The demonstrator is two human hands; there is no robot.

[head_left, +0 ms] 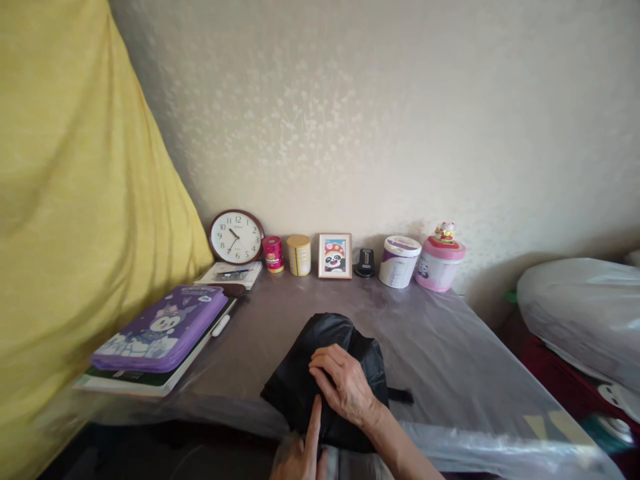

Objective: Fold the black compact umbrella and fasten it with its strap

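Note:
A black umbrella [295, 373], its loose fabric partly folded, lies across the front of the table. A short black strap [400, 395] sticks out from its right side. My right hand [345, 387] rests on top with bent fingers drawn together, gripping a fold of the cloth. Below it, at the bottom edge of the picture, my left hand [300, 457] is closed around the umbrella's lower end. Its index finger points up along the fabric. Part of that hand is blurred, and whatever lies inside its grip is hidden.
Left on the plastic-covered table [450, 353], a purple zip case [160, 330] lies on books. Along the wall stand a clock [237, 237], a pink can [273, 255], a yellow-lidded tin [299, 255], a panda picture frame [335, 256], a stapler-like black object [365, 263] and two tubs [399, 262].

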